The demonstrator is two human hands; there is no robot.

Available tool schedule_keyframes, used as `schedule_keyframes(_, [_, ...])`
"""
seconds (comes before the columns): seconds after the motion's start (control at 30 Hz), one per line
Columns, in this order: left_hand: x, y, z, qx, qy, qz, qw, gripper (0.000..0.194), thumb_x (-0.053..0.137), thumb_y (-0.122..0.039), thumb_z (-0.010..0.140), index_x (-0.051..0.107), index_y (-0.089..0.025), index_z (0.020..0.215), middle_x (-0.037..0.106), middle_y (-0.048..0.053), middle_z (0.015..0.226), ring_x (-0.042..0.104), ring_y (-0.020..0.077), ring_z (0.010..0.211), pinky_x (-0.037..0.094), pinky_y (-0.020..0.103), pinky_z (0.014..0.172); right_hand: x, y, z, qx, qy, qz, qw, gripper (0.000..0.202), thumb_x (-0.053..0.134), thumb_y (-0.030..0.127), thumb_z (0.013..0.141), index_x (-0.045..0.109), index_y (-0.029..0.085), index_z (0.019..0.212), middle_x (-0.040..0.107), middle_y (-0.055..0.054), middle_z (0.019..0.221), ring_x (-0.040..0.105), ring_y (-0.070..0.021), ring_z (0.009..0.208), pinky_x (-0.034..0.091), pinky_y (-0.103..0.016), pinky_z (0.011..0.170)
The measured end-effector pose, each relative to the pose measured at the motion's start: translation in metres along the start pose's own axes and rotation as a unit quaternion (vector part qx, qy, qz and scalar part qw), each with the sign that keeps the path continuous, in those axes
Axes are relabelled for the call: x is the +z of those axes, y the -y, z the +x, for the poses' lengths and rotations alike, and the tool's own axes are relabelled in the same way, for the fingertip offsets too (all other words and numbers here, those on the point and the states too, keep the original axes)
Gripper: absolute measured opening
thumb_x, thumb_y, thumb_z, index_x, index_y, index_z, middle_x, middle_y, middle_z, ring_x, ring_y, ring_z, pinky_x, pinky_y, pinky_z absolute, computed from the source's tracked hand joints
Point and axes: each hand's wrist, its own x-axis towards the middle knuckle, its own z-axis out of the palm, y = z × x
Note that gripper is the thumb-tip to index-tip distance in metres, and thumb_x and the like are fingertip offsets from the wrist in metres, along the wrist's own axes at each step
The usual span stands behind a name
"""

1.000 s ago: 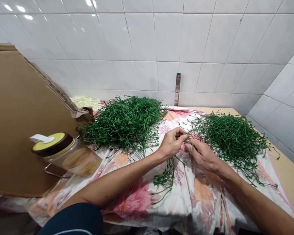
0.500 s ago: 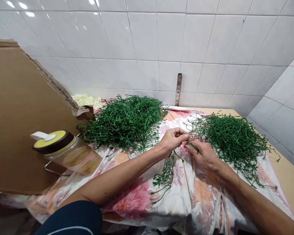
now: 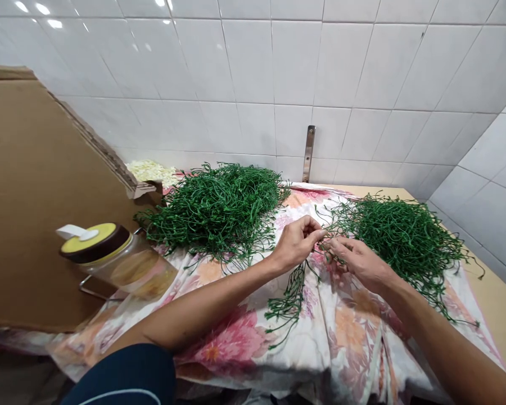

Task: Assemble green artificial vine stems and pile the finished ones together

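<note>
My left hand [image 3: 294,246] is closed around a small bunch of thin green stems [image 3: 294,293], whose tails hang below it over the cloth. Each stem looks like a wiry strand with a small knob at the end. Close beside it, my right hand [image 3: 362,265] pinches at the near end of the green strands, fingertips almost meeting the left ones. Exactly what lies between the right fingers is partly hidden. To the right lies a pile of green stems [image 3: 409,239], with loose strands reaching toward my hands. A larger heap of green stems [image 3: 223,211] rests on the left.
A flowered cloth [image 3: 231,343] covers the table [image 3: 504,332]. At left stand a jug with a yellow and brown lid [image 3: 143,273] and a tall cardboard box [image 3: 46,214]. Pale yellow pieces [image 3: 152,171] lie behind the box. A tiled wall [image 3: 253,67] closes the back.
My right hand has turned slightly and its fingers have shifted their pinch on the strands. The left hand keeps its bunch in nearly the same place.
</note>
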Motion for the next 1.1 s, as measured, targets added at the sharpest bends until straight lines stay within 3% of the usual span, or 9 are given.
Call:
schedule_keyframes(0.1, [0.000,0.001,-0.002,0.021,0.012,0.025,0.999,0.019,0.067,-0.033,0.088,0.061,-0.015,0.086,0.061,0.000,0.075,0.055,0.0095,0.063,0.042,0.022,0.058,-0.001,-0.001,0.001,0.013,0.003,0.027,1.000,0.053,0.065,0.069,0.085,0.063,0.016,0.088,0.065,-0.005,0.080,0.058,-0.0122,0.058,0.050,-0.026,0.053])
schedule_keyframes(0.3, [0.002,-0.003,-0.004,0.019,0.026,0.027,0.999,0.014,0.068,-0.026,0.085,0.061,-0.015,0.090,0.064,0.001,0.078,0.059,0.0117,0.068,0.047,0.023,0.062,0.001,-0.002,0.002,-0.011,-0.017,-0.058,0.998,0.055,0.066,0.069,0.084,0.059,0.016,0.073,0.056,0.000,0.061,0.052,-0.0099,0.050,0.043,-0.023,0.047])
schedule_keyframes(0.4, [0.001,-0.008,-0.007,0.053,0.027,0.099,0.993,0.007,0.063,-0.021,0.087,0.063,-0.016,0.092,0.065,0.001,0.078,0.060,0.0118,0.069,0.046,0.023,0.064,0.001,-0.003,0.003,-0.014,-0.018,-0.065,0.998,0.055,0.061,0.069,0.088,0.061,0.016,0.075,0.057,-0.001,0.065,0.053,-0.0109,0.052,0.043,-0.024,0.048])
schedule_keyframes(0.53, [0.001,-0.013,-0.012,0.076,0.025,0.173,0.982,0.005,0.064,-0.021,0.088,0.065,-0.017,0.092,0.068,0.001,0.080,0.061,0.0125,0.073,0.046,0.025,0.070,-0.002,-0.006,0.005,-0.045,-0.008,-0.148,0.988,0.045,0.060,0.057,0.092,0.059,0.017,0.070,0.056,0.000,0.061,0.048,-0.0106,0.052,0.036,-0.024,0.048])
schedule_keyframes(0.63, [0.002,-0.010,-0.010,0.040,0.024,0.125,0.991,0.010,0.066,-0.025,0.088,0.066,-0.017,0.094,0.070,0.003,0.082,0.063,0.0133,0.074,0.049,0.025,0.070,-0.002,-0.006,0.005,-0.089,-0.039,-0.244,0.965,0.038,0.055,0.044,0.095,0.060,0.017,0.069,0.059,0.000,0.062,0.050,-0.0123,0.057,0.037,-0.025,0.054])
schedule_keyframes(0.73, [0.003,-0.003,-0.004,-0.052,0.029,0.000,0.998,0.019,0.073,-0.026,0.082,0.066,-0.014,0.095,0.069,0.004,0.080,0.064,0.0129,0.069,0.051,0.026,0.066,-0.001,-0.006,0.004,-0.148,-0.079,-0.306,0.937,0.030,0.052,0.036,0.097,0.067,0.017,0.079,0.068,-0.002,0.075,0.058,-0.0157,0.070,0.041,-0.027,0.066])
schedule_keyframes(0.87, [0.002,0.002,0.003,-0.173,0.051,-0.141,0.973,0.033,0.084,-0.026,0.072,0.066,-0.010,0.095,0.069,0.005,0.078,0.064,0.0105,0.063,0.052,0.024,0.062,0.001,-0.007,0.002,-0.182,-0.093,-0.332,0.921,0.026,0.050,0.032,0.099,0.073,0.020,0.099,0.075,-0.004,0.092,0.063,-0.0179,0.080,0.043,-0.028,0.073])
schedule_keyframes(1.1, [-0.002,-0.002,0.005,-0.222,0.060,-0.192,0.954,0.037,0.088,-0.029,0.068,0.066,-0.009,0.090,0.069,0.004,0.074,0.062,0.0082,0.056,0.047,0.021,0.057,0.001,-0.009,0.003,-0.186,-0.091,-0.359,0.910,0.030,0.047,0.033,0.102,0.074,0.020,0.105,0.076,-0.004,0.093,0.064,-0.0171,0.075,0.043,-0.028,0.071])
